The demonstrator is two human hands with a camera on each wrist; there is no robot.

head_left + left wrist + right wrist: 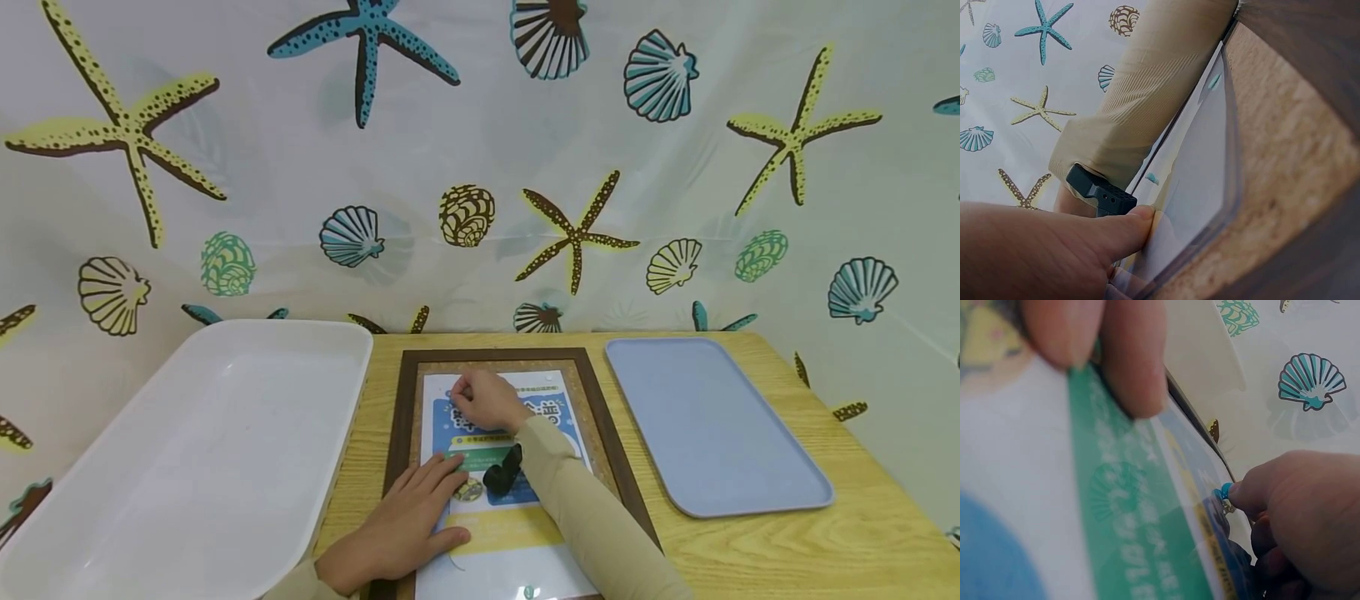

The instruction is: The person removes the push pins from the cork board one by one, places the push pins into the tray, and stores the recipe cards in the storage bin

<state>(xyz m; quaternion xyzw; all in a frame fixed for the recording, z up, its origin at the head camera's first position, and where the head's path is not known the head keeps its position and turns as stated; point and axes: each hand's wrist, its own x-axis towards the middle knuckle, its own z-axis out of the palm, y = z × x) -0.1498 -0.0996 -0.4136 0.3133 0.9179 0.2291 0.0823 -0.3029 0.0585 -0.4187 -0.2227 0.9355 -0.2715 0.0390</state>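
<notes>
Cork edged by a dark brown frame makes up the board (450,367) lying in front of you on the wooden bench (862,550), and a printed sheet (517,529) in blue, green and yellow, with clear plastic showing at its edge, lies over most of it. Your right hand (487,400) is at the sheet's upper left, thumb and fingers closed narrowly on a small blue pin (1227,490); whether its point has entered the cork, you cannot tell from these views. Your left hand (412,521) rests lower down on the left side of the sheet, its fingers extended and its thumb set well apart, gripping nothing. A black device (501,477) sits at your right wrist, by the cuff of your beige sleeve (600,517). To the left of the board stands a deep white tray (225,450); to its right, also on the bench, lies a shallow pale blue tray (712,425). Behind everything hangs a white curtain (480,142) printed with starfish and shells.
</notes>
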